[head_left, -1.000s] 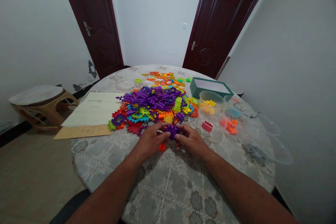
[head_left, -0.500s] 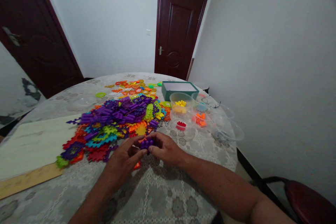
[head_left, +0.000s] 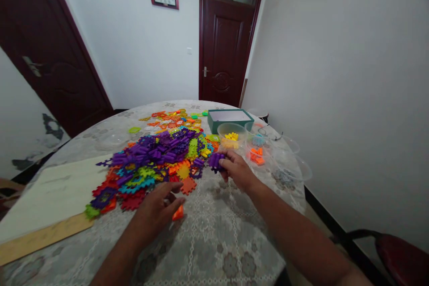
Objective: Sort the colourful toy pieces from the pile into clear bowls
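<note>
My right hand (head_left: 236, 169) grips a purple ribbed toy building piece (head_left: 215, 161) between thumb and fingers, raised over the table to the right of the pile. My left hand (head_left: 162, 205) is open above the near side of the pile, fingers apart and nothing in them. Just beyond its fingertips lies an orange toothed square plate (head_left: 188, 185). A small orange piece (head_left: 178, 212) lies beside its thumb. The pile is topped with many purple pieces (head_left: 157, 149), and green, blue, red and yellow toothed plates show around them.
Clear plastic bowls at the right hold yellow pieces (head_left: 231, 136), orange pieces (head_left: 256, 156) and grey pieces (head_left: 284, 176). Behind them is a green box (head_left: 231, 124). A pale board (head_left: 63, 192) and a tan strip (head_left: 47, 239) lie on the left.
My right hand has moved away to the right with the purple piece, and my left hand has let go of it. The orange toothed plate is now in plain view.
</note>
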Demonstrator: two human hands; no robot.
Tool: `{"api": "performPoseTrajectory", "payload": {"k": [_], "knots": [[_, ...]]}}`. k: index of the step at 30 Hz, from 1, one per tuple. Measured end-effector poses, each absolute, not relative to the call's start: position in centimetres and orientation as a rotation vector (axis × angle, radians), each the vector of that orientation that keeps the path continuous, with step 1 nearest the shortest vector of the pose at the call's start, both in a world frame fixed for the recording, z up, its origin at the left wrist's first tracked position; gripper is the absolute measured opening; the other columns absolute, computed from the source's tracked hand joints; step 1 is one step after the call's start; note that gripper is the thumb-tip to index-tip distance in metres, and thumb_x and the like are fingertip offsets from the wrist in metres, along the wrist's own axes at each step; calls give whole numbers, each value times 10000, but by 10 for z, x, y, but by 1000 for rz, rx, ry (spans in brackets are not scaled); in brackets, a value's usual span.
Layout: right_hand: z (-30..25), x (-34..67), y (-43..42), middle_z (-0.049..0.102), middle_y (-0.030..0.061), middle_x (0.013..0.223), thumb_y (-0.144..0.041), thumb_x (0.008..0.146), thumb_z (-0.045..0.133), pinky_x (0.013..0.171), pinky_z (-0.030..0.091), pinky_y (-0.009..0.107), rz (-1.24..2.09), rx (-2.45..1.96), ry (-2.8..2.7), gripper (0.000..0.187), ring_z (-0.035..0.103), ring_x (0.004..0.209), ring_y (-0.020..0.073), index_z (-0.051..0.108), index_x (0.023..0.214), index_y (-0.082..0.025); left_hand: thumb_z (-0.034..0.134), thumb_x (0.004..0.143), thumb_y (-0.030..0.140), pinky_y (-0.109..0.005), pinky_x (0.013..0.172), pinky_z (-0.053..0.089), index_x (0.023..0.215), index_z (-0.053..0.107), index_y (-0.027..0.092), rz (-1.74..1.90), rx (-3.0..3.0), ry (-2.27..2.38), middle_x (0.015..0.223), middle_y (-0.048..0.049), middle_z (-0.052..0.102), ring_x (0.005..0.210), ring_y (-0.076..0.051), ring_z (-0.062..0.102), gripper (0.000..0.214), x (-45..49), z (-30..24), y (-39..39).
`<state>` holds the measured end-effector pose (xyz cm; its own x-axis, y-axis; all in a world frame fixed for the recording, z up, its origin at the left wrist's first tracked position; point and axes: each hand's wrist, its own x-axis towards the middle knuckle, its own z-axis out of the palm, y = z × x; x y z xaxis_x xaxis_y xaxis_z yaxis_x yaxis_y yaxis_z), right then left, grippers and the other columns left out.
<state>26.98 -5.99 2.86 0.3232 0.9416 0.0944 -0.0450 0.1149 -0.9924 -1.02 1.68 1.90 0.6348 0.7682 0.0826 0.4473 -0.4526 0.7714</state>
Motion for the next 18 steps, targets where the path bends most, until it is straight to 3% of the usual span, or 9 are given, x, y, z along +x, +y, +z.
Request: {"api": "performPoseTrajectory", "payload": {"k": [4, 9, 13, 18], "knots": [[31, 282, -67, 636, -42, 717, -395, 810, 690, 400, 440, 212, 953, -1242, -869, 382, 527, 471, 97, 664, 1127, -183, 649, 886, 452, -402, 909, 567, 1286, 710, 260, 477, 2265, 892, 1165, -89, 723, 991, -255, 702, 448, -19, 18, 15], [54, 309, -68, 647, -28, 676, -358, 831, 693, 412, 445, 214, 865, -1446, -1049, 382, 540, 469, 110, 683, 1160, -166, 712, 761, 285, -436, 1094, 473, 1373, 670, 322, 320, 2429, 917, 1406, -97, 644, 1269, -304, 619, 615, -28, 15, 10], [92, 341, -27, 702, 21, 751, -295, 876, 673, 454, 482, 223, 588, -1645, -1236, 349, 595, 525, 128, 697, 1193, -149, 729, 711, 242, -432, 1077, 473, 1394, 662, 332, 184, 2468, 1011, 1444, -100, 618, 1297, -322, 600, 692, -27, 17, 5], [123, 383, 54, 739, 80, 810, -221, 875, 695, 558, 517, 255, 231, -1878, -1181, 323, 626, 591, 146, 721, 1174, -103, 661, 798, 222, -398, 1019, 497, 1283, 720, 303, 212, 2493, 1020, 1318, -98, 678, 1226, -300, 623, 496, -21, 18, 2]]}}
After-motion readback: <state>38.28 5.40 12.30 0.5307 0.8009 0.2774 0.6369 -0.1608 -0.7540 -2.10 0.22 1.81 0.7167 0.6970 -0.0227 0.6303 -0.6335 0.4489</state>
